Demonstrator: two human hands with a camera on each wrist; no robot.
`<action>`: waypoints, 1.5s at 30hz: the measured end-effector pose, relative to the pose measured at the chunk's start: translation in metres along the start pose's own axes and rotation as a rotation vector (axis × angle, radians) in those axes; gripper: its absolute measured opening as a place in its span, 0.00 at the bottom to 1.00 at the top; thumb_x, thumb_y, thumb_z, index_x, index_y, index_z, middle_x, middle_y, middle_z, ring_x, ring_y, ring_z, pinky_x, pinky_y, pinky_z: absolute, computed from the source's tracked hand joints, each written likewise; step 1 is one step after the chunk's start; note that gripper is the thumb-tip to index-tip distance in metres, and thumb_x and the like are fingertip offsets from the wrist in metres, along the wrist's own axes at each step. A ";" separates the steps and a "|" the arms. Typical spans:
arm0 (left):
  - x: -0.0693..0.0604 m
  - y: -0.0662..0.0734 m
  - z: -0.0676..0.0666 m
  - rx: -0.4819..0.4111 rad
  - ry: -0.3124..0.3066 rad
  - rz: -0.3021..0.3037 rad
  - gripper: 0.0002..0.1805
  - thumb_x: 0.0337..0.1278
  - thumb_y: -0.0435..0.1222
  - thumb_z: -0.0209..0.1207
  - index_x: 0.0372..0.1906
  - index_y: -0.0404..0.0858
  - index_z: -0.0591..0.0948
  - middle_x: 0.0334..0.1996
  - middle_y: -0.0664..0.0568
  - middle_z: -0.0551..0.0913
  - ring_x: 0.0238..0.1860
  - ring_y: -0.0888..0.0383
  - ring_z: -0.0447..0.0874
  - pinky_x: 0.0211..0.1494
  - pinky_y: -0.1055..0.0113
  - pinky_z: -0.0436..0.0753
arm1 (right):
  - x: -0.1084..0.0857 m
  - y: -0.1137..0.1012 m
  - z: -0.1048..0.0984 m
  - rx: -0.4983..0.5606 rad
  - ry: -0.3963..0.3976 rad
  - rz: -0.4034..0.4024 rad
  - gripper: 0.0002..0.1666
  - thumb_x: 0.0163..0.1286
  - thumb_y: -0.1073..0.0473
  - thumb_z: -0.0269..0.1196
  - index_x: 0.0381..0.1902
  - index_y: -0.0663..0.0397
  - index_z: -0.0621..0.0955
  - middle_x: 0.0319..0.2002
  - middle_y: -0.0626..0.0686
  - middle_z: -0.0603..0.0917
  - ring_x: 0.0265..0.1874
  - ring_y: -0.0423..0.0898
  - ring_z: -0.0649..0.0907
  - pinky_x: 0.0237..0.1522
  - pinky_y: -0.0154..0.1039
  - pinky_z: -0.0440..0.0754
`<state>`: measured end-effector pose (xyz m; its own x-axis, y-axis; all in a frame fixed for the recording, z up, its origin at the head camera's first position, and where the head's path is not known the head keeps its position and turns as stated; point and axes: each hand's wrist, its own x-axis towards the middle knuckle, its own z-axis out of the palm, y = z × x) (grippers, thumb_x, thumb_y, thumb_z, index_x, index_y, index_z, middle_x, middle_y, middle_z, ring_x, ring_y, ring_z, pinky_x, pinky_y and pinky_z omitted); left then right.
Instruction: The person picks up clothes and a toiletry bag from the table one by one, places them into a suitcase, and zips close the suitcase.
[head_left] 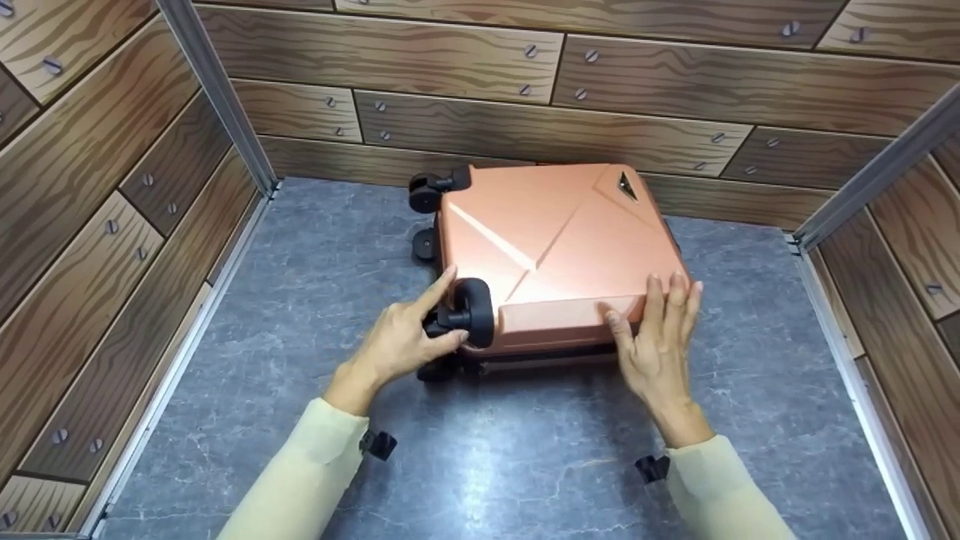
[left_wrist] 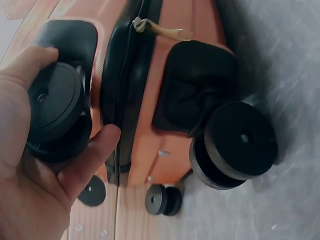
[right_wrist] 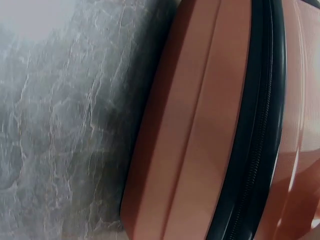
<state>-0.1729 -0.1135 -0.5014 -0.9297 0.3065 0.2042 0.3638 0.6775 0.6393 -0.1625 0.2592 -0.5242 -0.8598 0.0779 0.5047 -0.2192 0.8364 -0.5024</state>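
A rose-gold hard-shell suitcase (head_left: 555, 232) lies flat on the floor, its wheels pointing left in the head view. My left hand (head_left: 401, 341) holds its near left corner, thumb and forefinger on either side of a black caster wheel (head_left: 474, 311). Close up in the left wrist view, that hand (left_wrist: 37, 150) cups the upper wheel (left_wrist: 55, 102), while a lower double wheel (left_wrist: 240, 142) sits near the floor. On the near right corner rests my right hand (head_left: 660, 349), fingers straight over the top and thumb against the side. The right wrist view shows the suitcase's black zipper seam (right_wrist: 255, 145).
Wood-patterned panels (head_left: 450, 60) stand behind and on both sides, with metal edge strips (head_left: 217, 300) along the floor. The floor (head_left: 525, 465) is grey and marbled. A zipper pull (left_wrist: 162, 30) hangs at the seam beside the wheels.
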 end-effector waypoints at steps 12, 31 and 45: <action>-0.020 0.033 0.032 0.071 0.152 0.091 0.52 0.61 0.53 0.71 0.86 0.51 0.57 0.38 0.37 0.90 0.31 0.43 0.90 0.36 0.51 0.90 | 0.021 0.022 -0.008 0.030 -0.039 0.044 0.66 0.71 0.14 0.38 0.83 0.62 0.57 0.85 0.68 0.45 0.84 0.69 0.36 0.81 0.69 0.38; -0.001 0.023 0.013 0.044 0.174 0.234 0.30 0.73 0.53 0.61 0.74 0.49 0.78 0.52 0.44 0.91 0.40 0.50 0.92 0.43 0.58 0.90 | 0.004 -0.002 -0.006 0.023 0.043 0.094 0.59 0.76 0.20 0.43 0.81 0.64 0.61 0.85 0.68 0.46 0.84 0.69 0.39 0.82 0.66 0.33; 0.087 -0.017 -0.034 0.003 0.172 -0.024 0.28 0.77 0.54 0.57 0.71 0.45 0.79 0.74 0.44 0.73 0.76 0.43 0.69 0.78 0.42 0.67 | -0.028 -0.043 0.015 0.034 0.087 -0.097 0.55 0.80 0.25 0.43 0.81 0.66 0.60 0.81 0.76 0.50 0.81 0.76 0.47 0.78 0.76 0.44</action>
<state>-0.2622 -0.1211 -0.4695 -0.9341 0.1716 0.3130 0.3414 0.6856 0.6430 -0.1357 0.2131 -0.5279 -0.7911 0.0455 0.6100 -0.3158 0.8237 -0.4709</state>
